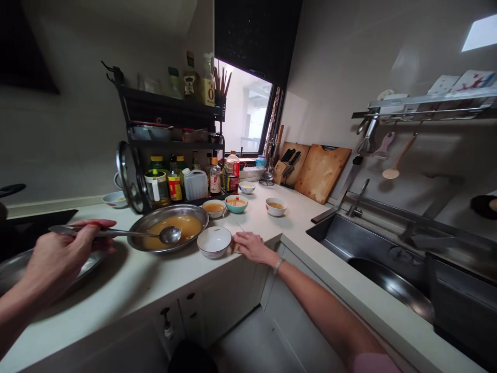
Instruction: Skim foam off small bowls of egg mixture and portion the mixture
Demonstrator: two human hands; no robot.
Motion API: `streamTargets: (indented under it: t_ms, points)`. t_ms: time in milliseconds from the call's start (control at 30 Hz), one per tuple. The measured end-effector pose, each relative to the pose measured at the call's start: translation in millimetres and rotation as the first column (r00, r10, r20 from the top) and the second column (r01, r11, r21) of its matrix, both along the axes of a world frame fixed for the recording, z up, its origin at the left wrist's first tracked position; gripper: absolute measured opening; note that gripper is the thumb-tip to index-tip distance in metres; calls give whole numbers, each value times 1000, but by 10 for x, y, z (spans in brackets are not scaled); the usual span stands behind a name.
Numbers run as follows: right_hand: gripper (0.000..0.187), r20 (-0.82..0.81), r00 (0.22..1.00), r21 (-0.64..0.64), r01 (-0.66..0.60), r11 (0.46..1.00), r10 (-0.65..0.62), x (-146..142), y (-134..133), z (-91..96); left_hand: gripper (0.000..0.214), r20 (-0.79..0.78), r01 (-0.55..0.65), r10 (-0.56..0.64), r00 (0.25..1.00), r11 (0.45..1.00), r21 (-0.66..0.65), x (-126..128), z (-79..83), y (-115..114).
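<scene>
My left hand grips the long handle of a metal ladle, whose bowl hangs over the rim of a wide steel basin of brown soup. My right hand rests on the white counter with its fingers touching the side of an empty white bowl just in front of the basin. Behind stand three small filled bowls: a white one, a teal one and another white one.
A black rack with bottles and a leaning pot lid stands behind the basin. Cutting boards and a knife block lean on the wall. A steel sink lies right; a pan sits at the left edge.
</scene>
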State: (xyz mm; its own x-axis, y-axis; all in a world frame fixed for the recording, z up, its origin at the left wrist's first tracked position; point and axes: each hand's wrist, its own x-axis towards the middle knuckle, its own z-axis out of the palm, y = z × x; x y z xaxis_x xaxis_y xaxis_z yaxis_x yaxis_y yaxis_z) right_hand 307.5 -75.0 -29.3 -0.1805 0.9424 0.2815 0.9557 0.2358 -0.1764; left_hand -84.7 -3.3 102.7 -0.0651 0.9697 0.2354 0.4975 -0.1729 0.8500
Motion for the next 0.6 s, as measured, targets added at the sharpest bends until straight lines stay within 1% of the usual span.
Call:
streamTargets:
  t_ms: [67,100,133,167,200,267,300,333,400,467,500,600]
  points:
    - [35,108,991,-66,-68,995,75,-73,94,-24,28,44,-15,14,999,1000,8,8,60,-70]
    - [34,136,987,-90,-76,993,88,-61,116,-14,29,44,-14,13,999,1000,23,9,85,-102]
    - [31,125,990,-106,-47,993,60,-25,127,11,30,33,-10,9,999,999,34,8,105,-132]
    - [28,83,997,-116,15,993,-6,26,132,47,30,19,-11,10,1000,999,41,4,120,-156]
    - [24,23,995,-122,102,987,-100,82,138,93,30,5,-13,13,1000,999,44,-3,127,-170]
    - [20,-114,949,-130,278,952,-293,173,169,196,32,-11,-8,8,1000,999,44,-28,112,-165]
    - [22,-171,918,-135,338,931,-358,193,199,243,33,-12,2,-2,1000,999,45,-45,89,-145]
    - [27,-214,894,-143,370,918,-394,191,238,283,35,-7,18,-18,1000,999,45,-63,57,-114]
    - [38,-289,860,-182,383,906,-421,117,341,326,38,5,47,-48,999,998,46,-100,-20,-39]
    - [41,-375,822,-250,356,900,-429,-33,456,315,40,18,57,-58,998,997,47,-126,-90,27]
    - [39,-415,800,-285,339,897,-434,-122,512,292,40,26,61,-62,998,997,47,-134,-114,49]
    - [22,-508,718,-369,317,873,-476,-350,648,190,39,38,72,-74,997,996,50,-135,-144,63]
